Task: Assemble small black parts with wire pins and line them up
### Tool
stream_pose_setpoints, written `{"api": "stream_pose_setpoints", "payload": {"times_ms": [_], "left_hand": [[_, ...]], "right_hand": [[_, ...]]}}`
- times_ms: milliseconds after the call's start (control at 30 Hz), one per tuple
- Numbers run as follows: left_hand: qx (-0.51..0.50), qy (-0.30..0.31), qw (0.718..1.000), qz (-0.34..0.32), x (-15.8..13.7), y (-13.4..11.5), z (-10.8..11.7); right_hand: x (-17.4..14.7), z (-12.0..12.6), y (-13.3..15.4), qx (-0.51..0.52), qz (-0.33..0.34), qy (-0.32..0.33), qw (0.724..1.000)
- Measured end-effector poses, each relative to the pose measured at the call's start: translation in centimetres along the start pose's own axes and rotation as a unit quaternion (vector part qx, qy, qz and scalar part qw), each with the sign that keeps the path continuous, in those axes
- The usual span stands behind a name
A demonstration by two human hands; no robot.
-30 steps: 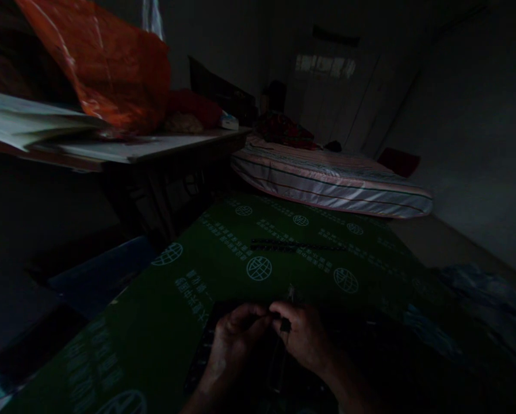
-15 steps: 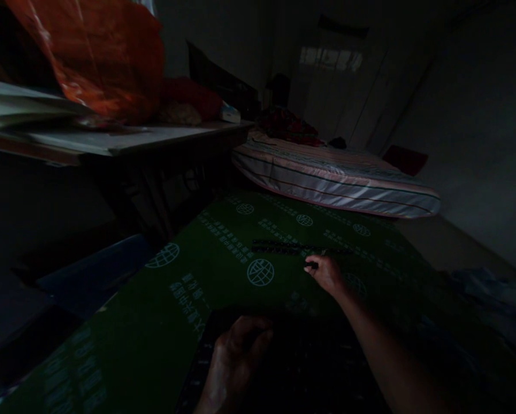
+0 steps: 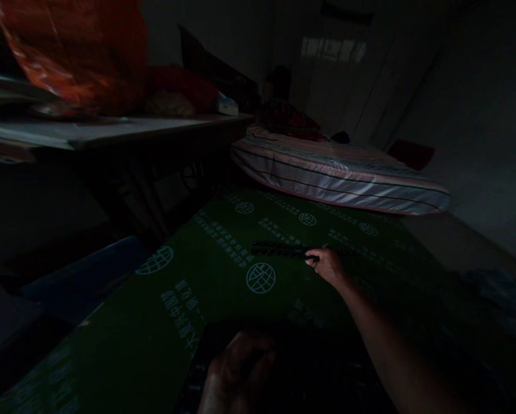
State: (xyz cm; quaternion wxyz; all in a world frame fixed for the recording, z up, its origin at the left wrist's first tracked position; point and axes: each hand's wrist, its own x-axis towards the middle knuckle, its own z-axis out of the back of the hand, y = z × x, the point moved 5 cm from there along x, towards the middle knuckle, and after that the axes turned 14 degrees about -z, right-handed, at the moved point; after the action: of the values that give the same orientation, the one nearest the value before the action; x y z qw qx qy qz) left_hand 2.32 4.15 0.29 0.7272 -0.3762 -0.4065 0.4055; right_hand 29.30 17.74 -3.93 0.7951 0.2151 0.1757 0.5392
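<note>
My right hand (image 3: 327, 265) reaches forward over the green printed board (image 3: 137, 339). Its thumb and fingers pinch a small black piece (image 3: 312, 258), which may be a keycap. The pinch is at the near row of two long rows of small black pieces (image 3: 275, 251) laid out on the board; the hand covers part of them. Close to me, my left hand (image 3: 240, 368) rests with curled fingers over a wide black object with small pale marks, like a keyboard (image 3: 194, 371). Deep shadow hides what, if anything, those left fingers hold.
A striped mattress (image 3: 339, 181) lies beyond the board. On the left stands a table (image 3: 111, 131) bearing an orange plastic bag (image 3: 89, 57) and a small white box (image 3: 227, 105). A blue surface (image 3: 85, 276) sits below the table, left of the board. The room is very dim.
My right hand has moved slightly forward, bringing the small black piece up to the near row. My left hand stays over the black object, a little lower in view. The camera view has shifted slightly.
</note>
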Motion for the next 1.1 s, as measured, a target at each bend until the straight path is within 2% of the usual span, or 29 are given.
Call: {"api": "stream_pose_setpoints", "payload": {"times_ms": [233,467,667,1100], "left_hand": [[0.008,-0.012,1.0,-0.008,-0.15,0.13,-0.1],[0.018,0.004,1.0,-0.01,-0.24,0.46,-0.04],[0.029,-0.006,0.999,-0.015,-0.22,-0.2,0.04],[0.053,0.0,0.997,-0.055,0.39,-0.01,0.14]], "right_hand": [[0.35,-0.19,-0.08,0.013,0.013,-0.005,1.0],[0.71,-0.53,-0.28,0.016,0.021,-0.009,1.0],[0.87,-0.72,-0.41,0.02,0.022,-0.009,1.0],[0.89,-0.73,-0.48,0.019,0.013,-0.019,1.0]]}}
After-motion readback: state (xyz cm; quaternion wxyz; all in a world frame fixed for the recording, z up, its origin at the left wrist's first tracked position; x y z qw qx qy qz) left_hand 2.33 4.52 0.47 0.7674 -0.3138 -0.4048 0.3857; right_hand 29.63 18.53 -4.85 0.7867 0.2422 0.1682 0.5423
